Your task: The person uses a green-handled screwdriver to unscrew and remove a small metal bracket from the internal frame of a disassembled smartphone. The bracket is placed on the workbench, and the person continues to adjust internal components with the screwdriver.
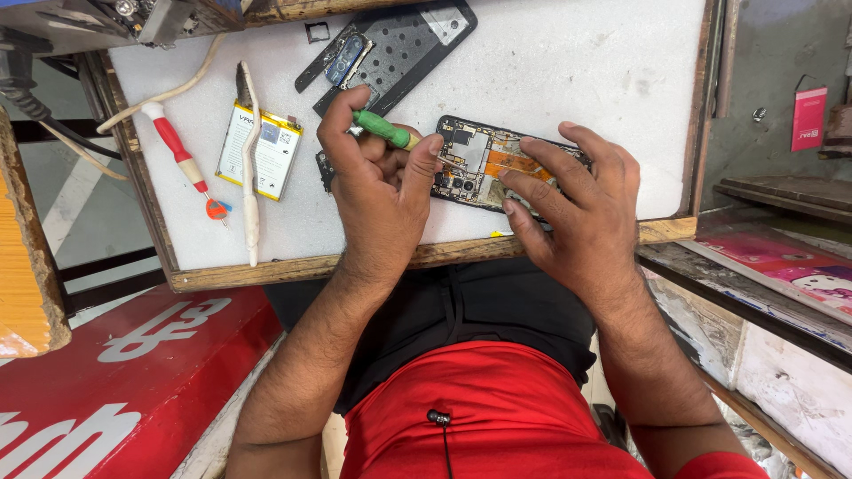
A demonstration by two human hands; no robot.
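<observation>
An opened phone (475,160) with its circuit board and orange flex cables exposed lies on a white foam mat (568,71). My left hand (377,208) is closed around a green-handled screwdriver (383,129), whose tip end points toward the phone's left end. My right hand (586,204) rests over the phone's right side, fingers spread along its edges and thumb on its near edge, holding it against the mat. The screwdriver's tip is hidden behind my left thumb.
The phone's black back cover (399,49) lies further back, with a white battery (262,151), a red-handled screwdriver (177,151) and a long white tool (250,177) to the left. The mat has a wooden frame (266,270). A pink packet (808,117) sits right.
</observation>
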